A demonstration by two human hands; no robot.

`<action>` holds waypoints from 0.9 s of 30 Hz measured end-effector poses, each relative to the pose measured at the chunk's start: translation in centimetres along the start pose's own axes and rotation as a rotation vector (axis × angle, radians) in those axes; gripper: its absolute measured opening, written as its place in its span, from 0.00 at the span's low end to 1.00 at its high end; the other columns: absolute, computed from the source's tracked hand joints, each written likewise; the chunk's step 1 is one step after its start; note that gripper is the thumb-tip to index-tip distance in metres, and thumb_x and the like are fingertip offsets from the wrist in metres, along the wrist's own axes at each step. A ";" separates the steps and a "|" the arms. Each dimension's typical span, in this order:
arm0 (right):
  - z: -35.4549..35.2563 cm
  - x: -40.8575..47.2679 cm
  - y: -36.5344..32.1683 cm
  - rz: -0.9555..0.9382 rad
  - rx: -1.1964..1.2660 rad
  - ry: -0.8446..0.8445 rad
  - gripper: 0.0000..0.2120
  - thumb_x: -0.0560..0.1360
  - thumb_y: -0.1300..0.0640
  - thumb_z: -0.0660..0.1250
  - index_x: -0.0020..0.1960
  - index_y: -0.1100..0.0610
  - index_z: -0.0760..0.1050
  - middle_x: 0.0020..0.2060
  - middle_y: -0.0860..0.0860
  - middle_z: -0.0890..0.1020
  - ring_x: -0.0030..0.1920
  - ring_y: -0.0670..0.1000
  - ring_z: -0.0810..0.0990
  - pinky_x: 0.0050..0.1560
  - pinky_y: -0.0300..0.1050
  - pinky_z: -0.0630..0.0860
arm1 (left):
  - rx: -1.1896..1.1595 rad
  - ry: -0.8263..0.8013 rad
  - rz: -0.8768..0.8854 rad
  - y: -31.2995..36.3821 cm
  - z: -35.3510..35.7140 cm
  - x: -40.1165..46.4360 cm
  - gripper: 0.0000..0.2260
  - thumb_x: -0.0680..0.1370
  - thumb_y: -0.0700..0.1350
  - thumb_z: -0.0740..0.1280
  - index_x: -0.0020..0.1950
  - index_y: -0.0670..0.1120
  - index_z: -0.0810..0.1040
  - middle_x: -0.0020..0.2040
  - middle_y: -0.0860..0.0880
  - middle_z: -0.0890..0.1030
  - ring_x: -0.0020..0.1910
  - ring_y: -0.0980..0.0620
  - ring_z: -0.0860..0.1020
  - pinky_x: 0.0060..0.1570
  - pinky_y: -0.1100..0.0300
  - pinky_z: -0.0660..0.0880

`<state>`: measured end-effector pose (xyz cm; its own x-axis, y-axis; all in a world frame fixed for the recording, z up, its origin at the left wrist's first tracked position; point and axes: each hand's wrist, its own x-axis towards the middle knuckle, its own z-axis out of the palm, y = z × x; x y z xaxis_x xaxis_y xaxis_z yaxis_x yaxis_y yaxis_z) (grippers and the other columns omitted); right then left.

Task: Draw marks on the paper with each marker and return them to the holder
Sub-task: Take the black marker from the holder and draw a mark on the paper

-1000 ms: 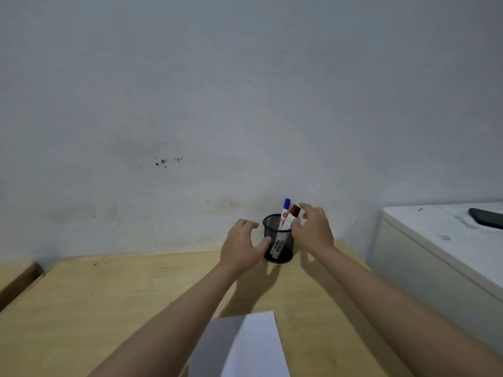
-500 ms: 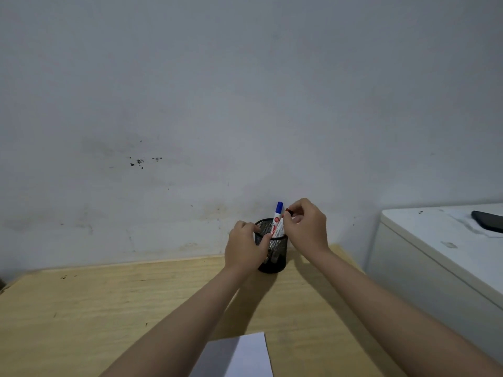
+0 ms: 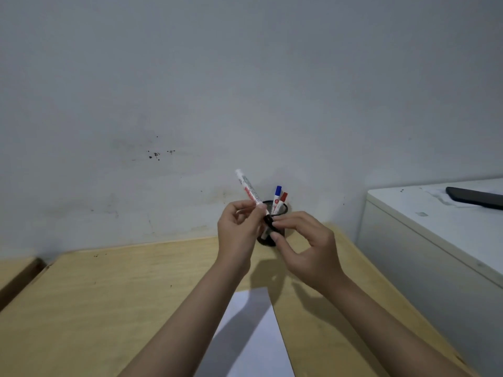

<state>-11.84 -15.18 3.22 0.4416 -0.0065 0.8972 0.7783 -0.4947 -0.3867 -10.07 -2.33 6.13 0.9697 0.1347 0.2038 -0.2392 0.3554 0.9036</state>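
Left hand (image 3: 239,229) grips a white-barrelled marker (image 3: 249,190), tilted up-left above the wooden desk (image 3: 109,295). Right hand (image 3: 307,248) pinches its black cap (image 3: 269,221). Black mesh holder (image 3: 283,209) behind holds blue-capped (image 3: 277,191) and red-capped (image 3: 284,197) markers. White paper (image 3: 250,336) lies nearer.

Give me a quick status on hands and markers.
Left hand holds black marker; right hand pinching its cap. Blue marker and red marker in holder. Nothing blocking paper.

holder (image 3: 283,210) mostly hidden behind both hands, paper (image 3: 250,336) cut off at bottom edge, marker (image 3: 249,190) label blurred
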 end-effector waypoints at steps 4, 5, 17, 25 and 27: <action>-0.9 -1.1 -2.6 0.130 0.051 0.040 0.06 0.71 0.58 0.69 0.47 0.58 0.82 0.42 0.48 0.84 0.45 0.46 0.82 0.47 0.37 0.76 | 0.107 -0.010 0.105 1.3 -1.7 -3.2 0.05 0.73 0.37 0.69 0.44 0.44 0.75 0.49 0.35 0.81 0.42 0.51 0.79 0.47 0.53 0.77; -0.8 -1.2 -3.2 0.202 0.073 0.056 0.06 0.71 0.57 0.69 0.47 0.56 0.82 0.42 0.47 0.84 0.45 0.45 0.81 0.46 0.37 0.76 | 0.146 -0.018 0.129 1.5 -2.1 -4.0 0.05 0.73 0.37 0.69 0.45 0.43 0.75 0.49 0.33 0.80 0.42 0.49 0.78 0.44 0.56 0.77; 0.7 -2.8 -8.7 0.606 0.327 0.153 0.19 0.74 0.56 0.70 0.33 0.70 0.73 0.19 0.44 0.68 0.22 0.43 0.64 0.26 0.33 0.62 | 0.558 -0.075 0.267 1.7 -6.5 -13.0 0.09 0.68 0.41 0.74 0.41 0.51 0.77 0.42 0.55 0.83 0.41 0.58 0.81 0.42 0.62 0.78; 1.0 -6.2 -10.8 0.786 0.481 0.014 0.16 0.77 0.54 0.65 0.36 0.64 0.77 0.18 0.43 0.75 0.21 0.41 0.71 0.31 0.39 0.65 | 0.680 -0.024 0.402 0.7 -7.5 -15.1 0.06 0.69 0.39 0.74 0.44 0.48 0.83 0.35 0.57 0.84 0.38 0.61 0.81 0.40 0.73 0.74; 1.1 -6.3 -10.7 0.794 0.474 0.007 0.16 0.77 0.54 0.64 0.34 0.62 0.75 0.17 0.42 0.74 0.20 0.41 0.70 0.31 0.41 0.64 | 0.693 -0.041 0.387 0.5 -7.6 -15.2 0.06 0.69 0.38 0.73 0.46 0.44 0.84 0.38 0.57 0.84 0.38 0.62 0.81 0.40 0.73 0.73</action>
<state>-22.49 -8.85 1.44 0.9224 -0.1978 0.3317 0.3499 0.0642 -0.9346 -25.33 2.85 0.64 0.8282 0.0917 0.5528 -0.4876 -0.3684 0.7915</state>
